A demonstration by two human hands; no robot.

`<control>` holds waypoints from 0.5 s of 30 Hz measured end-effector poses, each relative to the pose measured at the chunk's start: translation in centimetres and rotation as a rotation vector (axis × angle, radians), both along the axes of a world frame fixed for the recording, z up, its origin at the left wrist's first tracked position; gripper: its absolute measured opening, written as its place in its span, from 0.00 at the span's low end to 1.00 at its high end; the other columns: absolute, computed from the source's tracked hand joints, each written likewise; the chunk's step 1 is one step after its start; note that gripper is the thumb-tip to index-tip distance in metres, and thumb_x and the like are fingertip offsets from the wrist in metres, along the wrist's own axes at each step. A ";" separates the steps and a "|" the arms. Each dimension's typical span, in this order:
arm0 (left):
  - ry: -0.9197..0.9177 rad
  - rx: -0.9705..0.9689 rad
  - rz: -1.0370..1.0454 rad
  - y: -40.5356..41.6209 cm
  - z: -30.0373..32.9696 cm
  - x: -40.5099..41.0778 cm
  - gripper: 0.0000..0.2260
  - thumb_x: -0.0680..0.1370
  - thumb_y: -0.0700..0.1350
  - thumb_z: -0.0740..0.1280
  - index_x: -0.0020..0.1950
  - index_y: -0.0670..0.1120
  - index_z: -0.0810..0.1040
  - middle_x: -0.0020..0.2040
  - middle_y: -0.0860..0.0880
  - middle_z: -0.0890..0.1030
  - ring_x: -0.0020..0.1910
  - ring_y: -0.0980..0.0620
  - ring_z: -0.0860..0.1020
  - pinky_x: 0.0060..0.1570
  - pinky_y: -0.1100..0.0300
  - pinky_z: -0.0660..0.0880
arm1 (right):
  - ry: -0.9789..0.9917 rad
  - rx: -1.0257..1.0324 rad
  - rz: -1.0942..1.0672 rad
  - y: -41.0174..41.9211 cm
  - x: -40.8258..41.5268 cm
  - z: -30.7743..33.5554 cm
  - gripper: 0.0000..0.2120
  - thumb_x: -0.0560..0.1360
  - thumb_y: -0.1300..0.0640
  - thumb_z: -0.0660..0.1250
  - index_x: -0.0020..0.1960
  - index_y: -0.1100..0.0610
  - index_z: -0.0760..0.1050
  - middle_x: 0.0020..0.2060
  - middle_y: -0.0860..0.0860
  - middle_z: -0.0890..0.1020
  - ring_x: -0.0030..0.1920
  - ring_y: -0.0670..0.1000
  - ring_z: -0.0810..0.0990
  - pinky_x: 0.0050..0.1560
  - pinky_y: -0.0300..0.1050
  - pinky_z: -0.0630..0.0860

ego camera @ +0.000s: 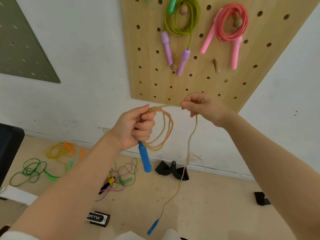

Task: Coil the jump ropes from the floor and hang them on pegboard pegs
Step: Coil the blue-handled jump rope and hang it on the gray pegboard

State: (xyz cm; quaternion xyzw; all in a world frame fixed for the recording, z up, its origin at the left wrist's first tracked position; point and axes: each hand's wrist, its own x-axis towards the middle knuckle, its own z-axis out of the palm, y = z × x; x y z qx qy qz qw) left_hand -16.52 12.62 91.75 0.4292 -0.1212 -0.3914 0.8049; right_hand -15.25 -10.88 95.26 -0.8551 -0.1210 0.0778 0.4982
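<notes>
My left hand (134, 128) grips a blue handle (145, 158) and a few loops of an orange-yellow jump rope (166, 130). A short stretch of that rope runs to my right hand (201, 106), which pinches it. From there the rope hangs down to its second blue handle (153, 226) near the floor. On the wooden pegboard (256, 54) above, a coiled green rope with purple handles (181, 19) and a coiled pink rope (231, 23) hang on pegs. One bare peg (216, 66) sticks out lower right, another (173, 66) lower left.
Loose on the floor lie an orange rope (60, 150), a green rope (32, 169) and a pink-and-green tangle (122, 177). Black straps (170, 169) sit by the wall, a black-and-white pad (97, 219) near my feet, a dark object (261, 198) at right.
</notes>
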 end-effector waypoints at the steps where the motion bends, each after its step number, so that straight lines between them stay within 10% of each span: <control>1: -0.005 -0.112 0.016 -0.6 0.0 -0.1 0.14 0.71 0.53 0.68 0.29 0.50 0.70 0.23 0.55 0.56 0.18 0.58 0.53 0.17 0.68 0.55 | 0.021 0.004 -0.001 0.1 -0.1 -0.9 0.09 0.77 0.58 0.63 0.39 0.58 0.76 0.30 0.49 0.71 0.30 0.43 0.70 0.35 0.35 0.72; 6: 0.069 -0.323 0.563 -3.4 0.0 -0.1 0.14 0.78 0.49 0.55 0.34 0.47 0.68 0.23 0.55 0.70 0.14 0.60 0.59 0.17 0.69 0.56 | 0.206 -0.385 0.182 1.1 -1.1 -5.3 0.13 0.80 0.50 0.56 0.55 0.50 0.77 0.32 0.49 0.77 0.28 0.47 0.71 0.37 0.40 0.73; 12: -0.001 0.205 0.961 -3.4 -3.7 0.8 0.14 0.83 0.49 0.49 0.40 0.46 0.61 0.41 0.46 0.84 0.20 0.56 0.60 0.21 0.66 0.58 | 0.619 -0.649 0.549 1.4 -3.4 -4.7 0.31 0.79 0.51 0.58 0.74 0.38 0.44 0.35 0.52 0.81 0.23 0.48 0.67 0.31 0.41 0.72; 15: -0.010 0.282 0.944 -4.4 -4.4 0.4 0.11 0.84 0.48 0.48 0.44 0.45 0.60 0.50 0.40 0.82 0.25 0.54 0.74 0.26 0.67 0.71 | 0.482 -0.794 0.657 1.6 -3.7 -3.1 0.22 0.78 0.49 0.59 0.71 0.47 0.61 0.33 0.51 0.79 0.30 0.49 0.70 0.35 0.42 0.69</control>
